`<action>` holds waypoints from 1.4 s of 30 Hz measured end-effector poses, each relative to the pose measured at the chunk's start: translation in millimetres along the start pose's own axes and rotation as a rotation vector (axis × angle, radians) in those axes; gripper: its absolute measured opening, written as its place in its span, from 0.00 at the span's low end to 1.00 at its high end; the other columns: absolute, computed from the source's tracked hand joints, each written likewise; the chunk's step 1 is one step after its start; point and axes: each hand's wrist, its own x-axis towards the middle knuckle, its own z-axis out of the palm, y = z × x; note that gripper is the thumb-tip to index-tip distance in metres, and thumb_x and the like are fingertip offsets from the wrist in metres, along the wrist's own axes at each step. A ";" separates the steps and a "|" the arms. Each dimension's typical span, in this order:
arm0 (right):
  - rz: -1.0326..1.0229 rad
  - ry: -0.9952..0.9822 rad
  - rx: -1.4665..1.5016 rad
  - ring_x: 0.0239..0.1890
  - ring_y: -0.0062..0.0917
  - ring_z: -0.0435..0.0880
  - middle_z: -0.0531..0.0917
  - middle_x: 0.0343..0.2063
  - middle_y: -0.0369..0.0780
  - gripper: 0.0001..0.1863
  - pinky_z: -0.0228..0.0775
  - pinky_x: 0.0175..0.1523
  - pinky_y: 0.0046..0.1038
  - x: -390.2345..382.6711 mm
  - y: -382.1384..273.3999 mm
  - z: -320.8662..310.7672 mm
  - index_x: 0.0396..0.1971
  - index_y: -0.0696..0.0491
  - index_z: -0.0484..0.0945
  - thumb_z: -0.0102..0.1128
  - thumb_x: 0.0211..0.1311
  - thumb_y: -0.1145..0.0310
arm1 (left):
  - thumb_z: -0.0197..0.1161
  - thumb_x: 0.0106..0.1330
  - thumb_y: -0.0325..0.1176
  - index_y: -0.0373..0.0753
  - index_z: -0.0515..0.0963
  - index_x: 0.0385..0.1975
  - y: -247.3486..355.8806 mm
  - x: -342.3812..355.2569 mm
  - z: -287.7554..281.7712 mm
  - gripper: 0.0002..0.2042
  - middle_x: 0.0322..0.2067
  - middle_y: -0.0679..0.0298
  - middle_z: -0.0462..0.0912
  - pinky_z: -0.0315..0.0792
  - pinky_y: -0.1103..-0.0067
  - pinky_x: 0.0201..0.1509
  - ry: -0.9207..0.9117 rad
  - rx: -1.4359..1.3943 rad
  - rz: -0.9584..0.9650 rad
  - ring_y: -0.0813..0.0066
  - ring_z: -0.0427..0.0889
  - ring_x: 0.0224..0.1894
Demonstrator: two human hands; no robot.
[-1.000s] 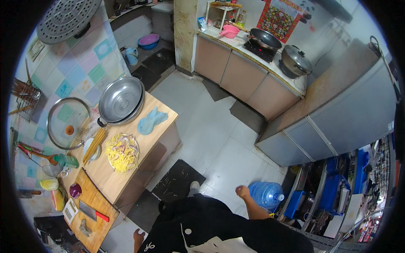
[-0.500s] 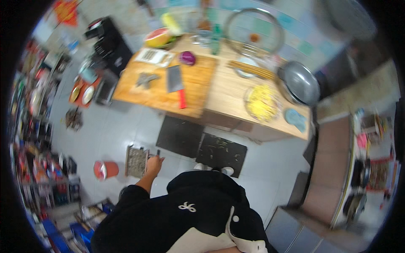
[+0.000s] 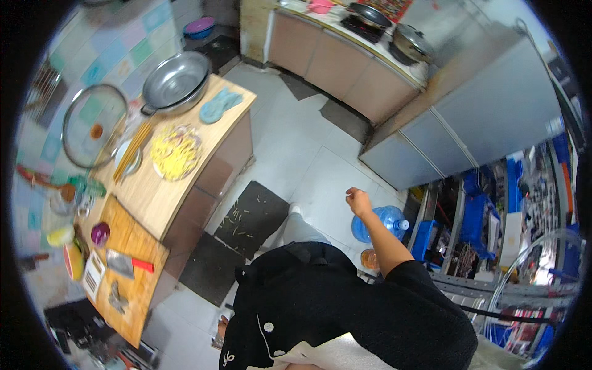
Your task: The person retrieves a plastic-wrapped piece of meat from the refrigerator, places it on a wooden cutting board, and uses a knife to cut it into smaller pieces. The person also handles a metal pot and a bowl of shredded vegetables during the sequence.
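My right hand [image 3: 357, 200] hangs over the pale tiled floor with its fingers curled in and nothing visible in them. Below its forearm stand a large blue water bottle [image 3: 387, 224] and a smaller container of amber liquid [image 3: 370, 259], both apart from the hand. My left hand [image 3: 222, 325] shows only in part beside my dark top at the lower edge. Its fingers bend round the edge of something mostly hidden by my body. Far to the left, a cleaver with a red handle [image 3: 121, 263] lies on the wooden cutting board [image 3: 139, 296], out of reach of both hands.
On the counter [image 3: 148, 213] are a plate of yellow shreds [image 3: 176, 152], chopsticks, a metal basin [image 3: 177, 83] and a blue cloth [image 3: 219, 105]. Dark mats [image 3: 253, 219] with scraps lie by its foot. A grey cabinet [image 3: 462, 129] and loaded shelves [image 3: 475, 216] stand right.
My view has swung far to the right, so the counter is now on the left. My right hand has come into view; my left hand and the grey-topped square thing it gripped are mostly hidden.
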 end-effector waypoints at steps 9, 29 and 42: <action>0.219 0.286 0.094 0.33 0.38 0.81 0.81 0.28 0.47 0.11 0.72 0.40 0.33 65.8 134.3 -96.9 0.35 0.56 0.78 0.56 0.50 0.71 | 0.40 0.68 0.48 0.26 0.73 0.16 205.4 75.7 -104.0 0.30 0.16 0.42 0.74 0.65 0.58 0.26 0.106 -0.024 0.136 0.41 0.73 0.21; -0.253 0.259 -0.711 0.50 0.29 0.73 0.78 0.41 0.38 0.12 0.53 0.63 0.38 426.1 288.8 -274.7 0.36 0.50 0.77 0.47 0.53 0.68 | 0.43 0.68 0.42 0.32 0.76 0.25 798.4 63.6 -70.2 0.21 0.21 0.51 0.77 0.68 0.66 0.29 -0.380 -0.068 0.809 0.54 0.77 0.23; 0.134 -0.193 -0.960 0.59 0.32 0.65 0.74 0.51 0.43 0.17 0.36 0.68 0.38 497.7 336.0 -226.8 0.43 0.51 0.77 0.43 0.59 0.63 | 0.46 0.65 0.43 0.35 0.76 0.24 862.5 167.7 -47.4 0.19 0.26 0.51 0.79 0.66 0.60 0.39 -0.412 0.118 0.805 0.49 0.77 0.31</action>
